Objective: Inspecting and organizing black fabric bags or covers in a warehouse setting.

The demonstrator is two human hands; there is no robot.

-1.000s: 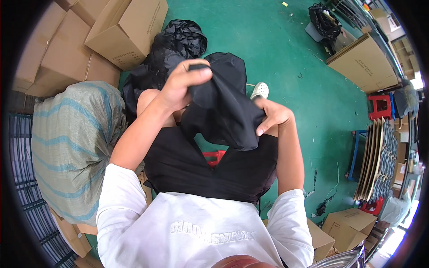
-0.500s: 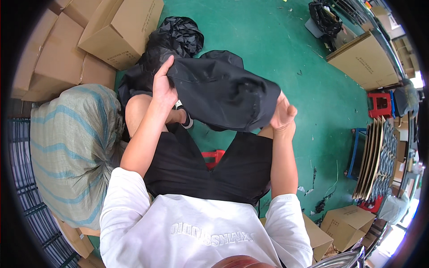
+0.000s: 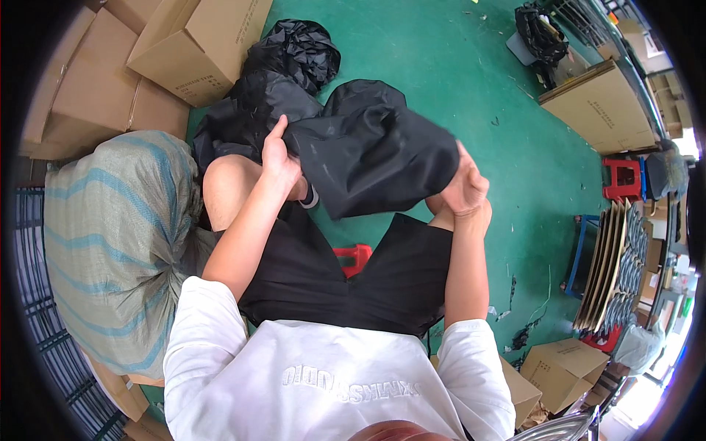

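At the far left, a metal rack (image 3: 44, 294) fades into the black rim of the lens, so its full shape is lost. Next to it, a grey-green sack with blue stripes (image 3: 110, 242) bulges below some cardboard boxes (image 3: 88, 81) that the rim also cuts short. A larger carton (image 3: 209, 55) beside them runs out of the top edge, and a crumpled black plastic bag (image 3: 298, 55) lies against its right side on the green floor (image 3: 471, 81). The left hand (image 3: 279, 163) holds the left end of a black cloth (image 3: 379, 158), thumb raised clear, fingers out of sight. The cloth is spread in the air above and beyond the knees; where it ends and the dark material behind it begins is hard to make out. Below it, a red plastic piece (image 3: 354, 259) shows between the black shorts (image 3: 294, 272), mostly hidden. The right hand (image 3: 465, 184), well apart from the left, grips the cloth's other end, its fingertips covered. Farther right stand a bin with a black liner (image 3: 540, 35), flat cardboard (image 3: 599, 106), a red stool (image 3: 621, 178) and a row of upright boards (image 3: 603, 268); the things behind these blur into glare.
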